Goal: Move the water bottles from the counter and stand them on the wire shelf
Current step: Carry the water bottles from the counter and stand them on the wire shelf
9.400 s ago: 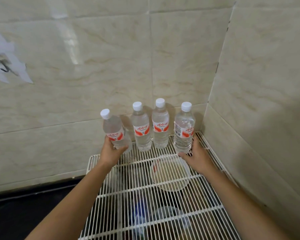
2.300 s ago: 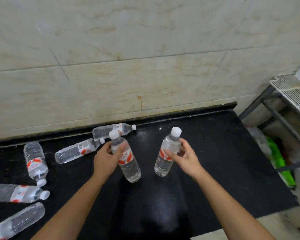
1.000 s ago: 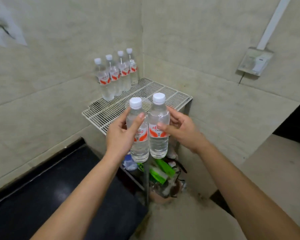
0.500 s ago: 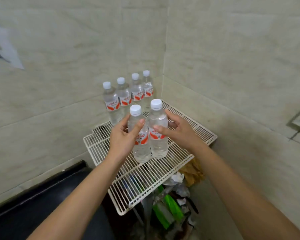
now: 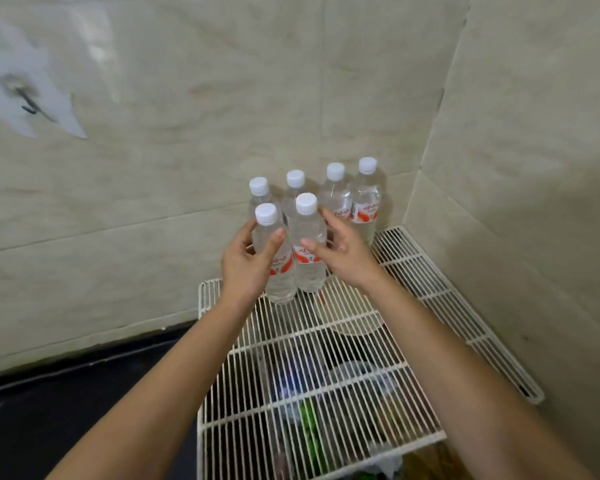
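My left hand point(image 5: 245, 263) grips a clear water bottle point(image 5: 278, 268) with a white cap and red label. My right hand point(image 5: 343, 252) grips a second such bottle point(image 5: 307, 237) right beside it. Both bottles are upright, side by side, over the back part of the white wire shelf point(image 5: 426, 285); I cannot tell whether their bases touch the wires. Behind them a row of several bottles point(image 5: 364, 199) stands upright against the tiled wall, partly hidden by the held pair.
The shelf sits in a corner of beige tiled walls point(image 5: 534, 202). A black counter point(image 5: 66, 410) lies to the left, lower down. Under the wires I see a pale bowl point(image 5: 354, 323) and green and blue items point(image 5: 305, 417).
Over 9.4 s I went from the shelf to the counter, picked up two bottles and carried them back. In the last half second both hands moved forward with them toward the back row.
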Motion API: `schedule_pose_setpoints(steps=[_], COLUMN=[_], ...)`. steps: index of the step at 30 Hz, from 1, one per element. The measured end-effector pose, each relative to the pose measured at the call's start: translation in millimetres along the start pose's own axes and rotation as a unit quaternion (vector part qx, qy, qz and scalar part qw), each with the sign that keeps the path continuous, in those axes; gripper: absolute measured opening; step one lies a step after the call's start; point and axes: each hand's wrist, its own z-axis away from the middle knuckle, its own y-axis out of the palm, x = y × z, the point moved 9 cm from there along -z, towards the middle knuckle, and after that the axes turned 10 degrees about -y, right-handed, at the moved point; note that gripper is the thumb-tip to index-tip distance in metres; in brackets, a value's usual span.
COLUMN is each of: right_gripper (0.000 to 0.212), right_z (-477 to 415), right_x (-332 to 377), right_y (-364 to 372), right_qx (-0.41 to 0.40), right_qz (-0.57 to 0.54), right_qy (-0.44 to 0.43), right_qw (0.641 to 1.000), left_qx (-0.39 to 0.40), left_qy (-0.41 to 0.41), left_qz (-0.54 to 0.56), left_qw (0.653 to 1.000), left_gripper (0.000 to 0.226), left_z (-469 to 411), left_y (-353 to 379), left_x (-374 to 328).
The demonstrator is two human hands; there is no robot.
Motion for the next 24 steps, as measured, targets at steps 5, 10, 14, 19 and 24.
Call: schedule_pose_setpoints(steps=[5,10,14,19,24], right_gripper=[0.082,0.105,0.076,0.064,0.055], right_z=[-8.6,11.7,30.9,37.0,38.7], right_x=[-21.1,-59.4,-84.7,-96.2,-100.6], right_y=[2.8,11.5,16.8,17.1,17.4], right_qx=[-0.017,0.006,-0.012,-0.009,0.004], right_qz=[0.009,0.072,0.101,0.127,0.167], right_qy=[-0.011,0.049,0.102,0.123,0.118], right_qw=[1.0,0.996,0.99,0.984,0.979], left_qx=[-0.028,0.039,0.046,0.017,-0.027], left_qy=[0.063,-0.043,-0.097,-0.055,-0.036], left_qz=[-0.078,-0.162,-0.238,-0.287,-0.377], left_qw=[0.995,0.985,0.965,0.956,0.925], left_gripper=[0.057,0.111,0.066,0.053,0.052], left_z=[-1.3,-7.0,-10.5,-14.8,-17.8], left_y=[3.5,2.3,-4.1,-3.9,-4.9], left_x=[7.8,79.0,120.7,126.9,122.3])
